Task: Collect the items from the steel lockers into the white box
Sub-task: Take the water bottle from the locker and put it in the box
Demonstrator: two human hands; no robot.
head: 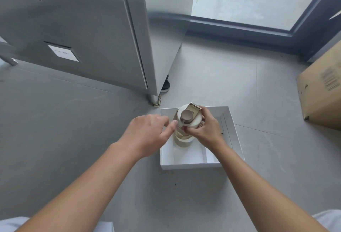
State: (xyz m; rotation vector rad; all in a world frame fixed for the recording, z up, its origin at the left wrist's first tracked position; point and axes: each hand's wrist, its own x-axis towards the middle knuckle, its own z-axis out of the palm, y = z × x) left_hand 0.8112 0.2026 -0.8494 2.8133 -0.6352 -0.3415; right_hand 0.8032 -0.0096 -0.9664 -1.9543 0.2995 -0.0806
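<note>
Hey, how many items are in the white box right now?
1: a cream-lidded bottle, upright in the far left part of the white box, gripped by the right hand. Something small could be hidden under that hand.

Cardboard box (323, 91) on grey tile floor (267, 158), right side. Dark window frame (239, 30) at back. Black shoe (165, 85) mid-frame, white sole.

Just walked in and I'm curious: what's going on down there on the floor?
A person holds a cream bottle upright in the white box on the floor. The right hand grips the bottle near its top; the left hand reaches in beside it, thumb at its side. The steel locker stands just behind.
</note>
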